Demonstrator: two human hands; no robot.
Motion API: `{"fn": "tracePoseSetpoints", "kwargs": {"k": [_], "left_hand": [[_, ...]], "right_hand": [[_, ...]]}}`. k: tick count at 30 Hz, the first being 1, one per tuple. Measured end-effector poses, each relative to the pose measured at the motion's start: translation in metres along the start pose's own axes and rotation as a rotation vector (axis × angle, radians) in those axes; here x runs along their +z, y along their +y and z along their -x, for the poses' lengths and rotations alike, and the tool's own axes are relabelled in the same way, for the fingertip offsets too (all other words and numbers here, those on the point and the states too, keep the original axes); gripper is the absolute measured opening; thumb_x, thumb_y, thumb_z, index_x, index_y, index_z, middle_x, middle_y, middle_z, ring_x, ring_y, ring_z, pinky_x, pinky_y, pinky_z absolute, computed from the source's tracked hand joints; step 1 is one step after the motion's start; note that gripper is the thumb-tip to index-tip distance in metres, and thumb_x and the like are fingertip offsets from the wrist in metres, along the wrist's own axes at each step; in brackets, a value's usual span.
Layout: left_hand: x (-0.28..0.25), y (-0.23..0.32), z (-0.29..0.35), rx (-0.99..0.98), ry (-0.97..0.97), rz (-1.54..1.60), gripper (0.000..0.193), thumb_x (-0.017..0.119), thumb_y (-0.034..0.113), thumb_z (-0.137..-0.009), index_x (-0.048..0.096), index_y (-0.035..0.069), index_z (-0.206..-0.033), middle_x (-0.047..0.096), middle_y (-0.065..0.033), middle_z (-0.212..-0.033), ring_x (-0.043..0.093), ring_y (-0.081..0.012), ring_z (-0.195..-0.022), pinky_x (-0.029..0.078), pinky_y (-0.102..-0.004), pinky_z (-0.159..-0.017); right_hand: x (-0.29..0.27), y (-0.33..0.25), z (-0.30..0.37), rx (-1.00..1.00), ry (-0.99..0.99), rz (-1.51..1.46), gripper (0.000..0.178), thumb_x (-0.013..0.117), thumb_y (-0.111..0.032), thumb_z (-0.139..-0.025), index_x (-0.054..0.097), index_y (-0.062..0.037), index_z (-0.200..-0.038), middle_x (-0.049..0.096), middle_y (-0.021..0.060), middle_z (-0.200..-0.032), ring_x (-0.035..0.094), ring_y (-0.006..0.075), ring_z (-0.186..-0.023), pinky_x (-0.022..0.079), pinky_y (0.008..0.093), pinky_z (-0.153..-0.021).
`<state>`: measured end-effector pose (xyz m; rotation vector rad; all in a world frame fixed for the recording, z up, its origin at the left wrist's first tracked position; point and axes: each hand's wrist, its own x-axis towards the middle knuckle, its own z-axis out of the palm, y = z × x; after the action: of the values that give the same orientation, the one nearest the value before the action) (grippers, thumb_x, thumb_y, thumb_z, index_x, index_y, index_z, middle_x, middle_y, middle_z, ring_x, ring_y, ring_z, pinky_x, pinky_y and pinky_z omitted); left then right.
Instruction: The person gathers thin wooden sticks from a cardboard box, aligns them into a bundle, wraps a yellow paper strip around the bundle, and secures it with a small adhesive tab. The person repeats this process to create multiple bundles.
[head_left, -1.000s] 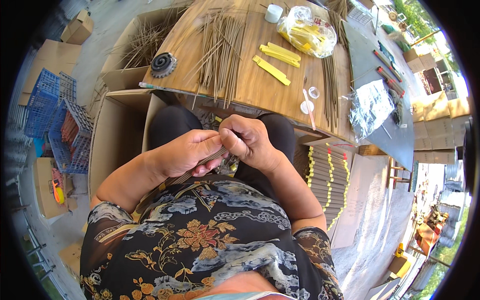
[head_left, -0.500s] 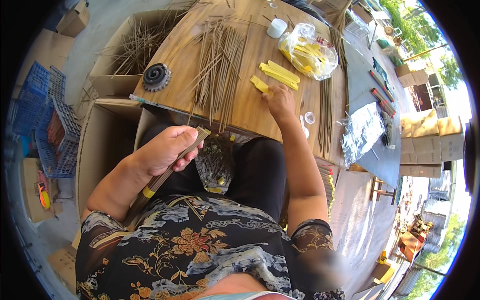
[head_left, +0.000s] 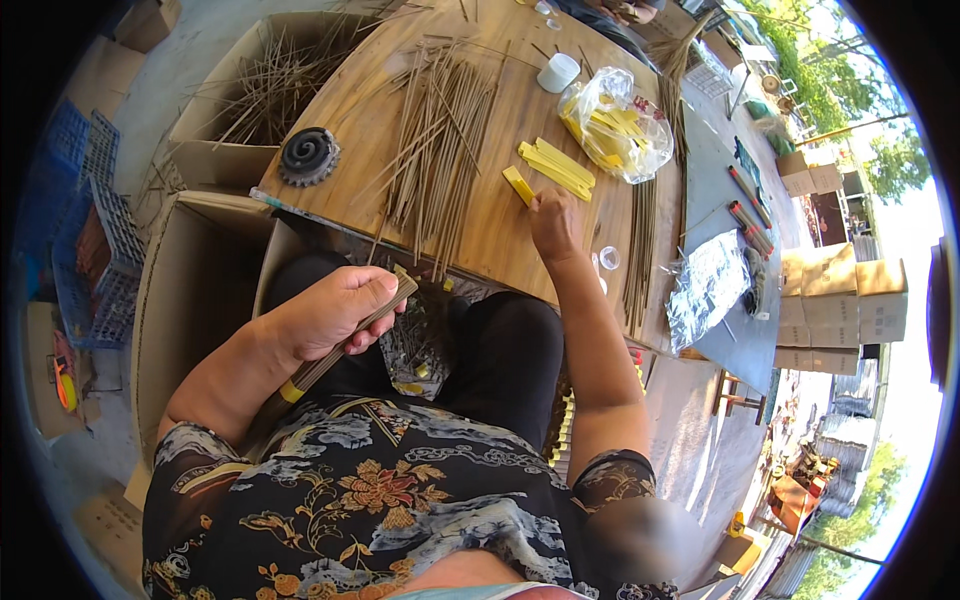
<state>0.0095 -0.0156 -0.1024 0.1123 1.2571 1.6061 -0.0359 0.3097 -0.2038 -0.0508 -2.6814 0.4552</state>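
- Head view, 9 o'clock: I had my left grip (head_left: 345, 312) closed around a bundle of thin brown sticks (head_left: 402, 289), thumb along the top, probably so the sticks would not fan apart.
- The bundle sloped over the lap, its exposed end toward half past one. A yellow band (head_left: 292, 390) ringed it below the fist, seemingly binding that length while the fist steadied the rest.
- Between 1 and 2 o'clock, my right grip (head_left: 557, 222) was over the counter (head_left: 365, 110), fingers curled in at the near end of a short yellow strip (head_left: 517, 183). I could not tell whether it had pinched anything.
- At 1 o'clock more yellow strips (head_left: 555, 167) lay side by side, I judged for easy picking; just beyond, a clear bag (head_left: 650, 150) held others.
- Toward half past eleven, loose sticks (head_left: 440, 150) lay roughly lengthwise, ends facing the lap, likely for reach.
- At 10 o'clock a dark toothed disc (head_left: 308, 157) sat by the counter's corner, its purpose unclear to me.
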Motion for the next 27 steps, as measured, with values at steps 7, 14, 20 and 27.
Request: {"fn": "tracePoseSetpoints", "kwargs": {"k": [7, 14, 20, 27], "left_hand": [[0.001, 0.002, 0.005, 0.047, 0.009, -0.023, 0.03, 0.042, 0.034, -0.092, 0.047, 0.004, -0.087, 0.045, -0.0001, -0.058, 0.038, -0.0038, -0.043, 0.033, -0.0162, -0.038], [0.011, 0.005, 0.014, 0.118, 0.014, -0.078, 0.03, 0.04, 0.033, -0.092, 0.047, 0.004, -0.087, 0.044, 0.0004, -0.059, 0.037, -0.0035, -0.044, 0.032, -0.0157, -0.039], [0.026, 0.003, 0.035, 0.236, 0.087, -0.175, 0.031, 0.037, 0.032, -0.093, 0.047, 0.003, -0.09, 0.043, 0.0009, -0.061, 0.036, -0.0024, -0.047, 0.03, -0.0144, -0.042], [0.042, -0.006, 0.049, 0.325, 0.107, -0.173, 0.025, 0.042, 0.027, -0.093, 0.051, 0.004, -0.088, 0.046, 0.0023, -0.06, 0.038, -0.0016, -0.047, 0.031, -0.0149, -0.041]], "right_hand": [[-0.011, -0.012, 0.0, 0.12, -0.1, -0.128, 0.009, 0.062, -0.01, -0.071, 0.06, -0.0031, -0.075, 0.058, 0.014, -0.08, 0.053, 0.032, -0.083, 0.043, 0.0393, -0.074], [-0.06, -0.042, -0.001, 0.075, 0.252, -0.315, 0.01, 0.064, -0.009, -0.074, 0.061, -0.0018, -0.081, 0.062, 0.0131, -0.081, 0.058, 0.0259, -0.079, 0.045, 0.0325, -0.072], [-0.136, -0.163, 0.057, 0.38, -0.274, -1.276, 0.015, 0.055, -0.005, -0.084, 0.057, 0.0016, -0.097, 0.059, 0.0007, -0.079, 0.052, 0.0039, -0.066, 0.042, 0.017, -0.058], [-0.143, -0.21, 0.096, 0.435, -0.517, -1.393, 0.014, 0.057, -0.012, -0.085, 0.057, 0.0013, -0.091, 0.056, -0.0032, -0.075, 0.044, 0.0, -0.062, 0.036, 0.0145, -0.053]]}}
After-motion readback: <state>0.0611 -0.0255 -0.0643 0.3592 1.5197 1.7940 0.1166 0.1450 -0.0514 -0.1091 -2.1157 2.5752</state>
